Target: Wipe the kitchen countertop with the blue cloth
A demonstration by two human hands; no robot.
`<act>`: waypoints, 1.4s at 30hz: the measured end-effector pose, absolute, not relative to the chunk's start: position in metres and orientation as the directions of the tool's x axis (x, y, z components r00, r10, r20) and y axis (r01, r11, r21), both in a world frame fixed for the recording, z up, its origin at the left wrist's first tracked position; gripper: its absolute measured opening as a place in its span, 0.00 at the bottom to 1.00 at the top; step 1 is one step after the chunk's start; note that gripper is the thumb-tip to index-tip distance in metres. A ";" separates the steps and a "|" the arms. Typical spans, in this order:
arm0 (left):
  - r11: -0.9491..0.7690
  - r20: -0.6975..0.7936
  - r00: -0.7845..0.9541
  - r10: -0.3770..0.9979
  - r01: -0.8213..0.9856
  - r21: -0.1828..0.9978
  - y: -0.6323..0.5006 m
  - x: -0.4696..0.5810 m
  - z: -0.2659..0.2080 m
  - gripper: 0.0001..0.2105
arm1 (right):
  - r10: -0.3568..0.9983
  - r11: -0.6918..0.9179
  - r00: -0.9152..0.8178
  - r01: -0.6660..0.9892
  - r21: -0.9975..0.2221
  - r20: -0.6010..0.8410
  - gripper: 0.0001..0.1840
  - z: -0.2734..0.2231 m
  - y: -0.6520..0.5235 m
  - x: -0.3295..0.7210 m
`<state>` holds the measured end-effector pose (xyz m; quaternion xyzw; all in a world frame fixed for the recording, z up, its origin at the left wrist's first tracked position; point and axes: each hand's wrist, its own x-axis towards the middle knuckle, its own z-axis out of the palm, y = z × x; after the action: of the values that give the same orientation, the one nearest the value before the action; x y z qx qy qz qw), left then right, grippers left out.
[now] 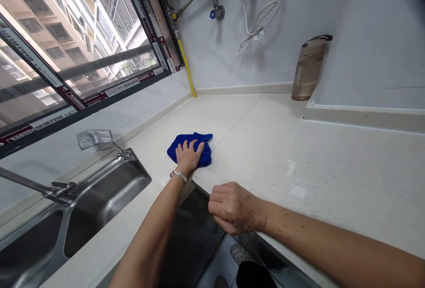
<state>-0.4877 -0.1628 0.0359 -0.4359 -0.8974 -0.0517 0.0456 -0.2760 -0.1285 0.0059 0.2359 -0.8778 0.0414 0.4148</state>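
Observation:
My left hand (188, 156) lies on a bunched blue cloth (203, 157) on the cream countertop (279, 146), close to the inner corner of the counter. Its fingers are spread over the cloth and press it down. A silver bracelet (179, 175) circles the left wrist. Closed in a fist, my right hand (232, 208) is at the counter's front edge, with no object showing in it. The palm side of this hand is hidden.
To the left is a steel double sink (109, 204) with a faucet (59, 190), below a window (83, 57). A brown water bottle (308, 71) stands by the wall ledge. Valves (217, 12), a white cable (257, 29) and a yellow pipe (186, 66) run along the wall.

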 end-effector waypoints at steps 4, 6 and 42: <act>0.668 0.130 -0.678 0.723 0.735 0.119 -0.146 -0.463 0.031 0.33 | -0.401 0.876 -0.530 -0.461 0.143 0.747 0.07 0.007 -0.130 -0.276; 0.649 0.122 -0.665 0.737 0.746 0.146 -0.138 -0.444 0.028 0.35 | -0.402 0.878 -0.532 -0.456 0.148 0.746 0.07 0.007 -0.129 -0.276; 0.340 0.361 -0.543 0.758 0.801 0.493 -0.401 -0.529 0.023 0.24 | 0.370 0.925 -0.914 0.379 0.020 0.168 0.33 0.004 -0.075 -0.275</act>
<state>-0.5291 -0.4008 0.0232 -0.4766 -0.8177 -0.3210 0.0335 -0.2753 -0.0753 0.0041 -0.1916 -0.9778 -0.0262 0.0809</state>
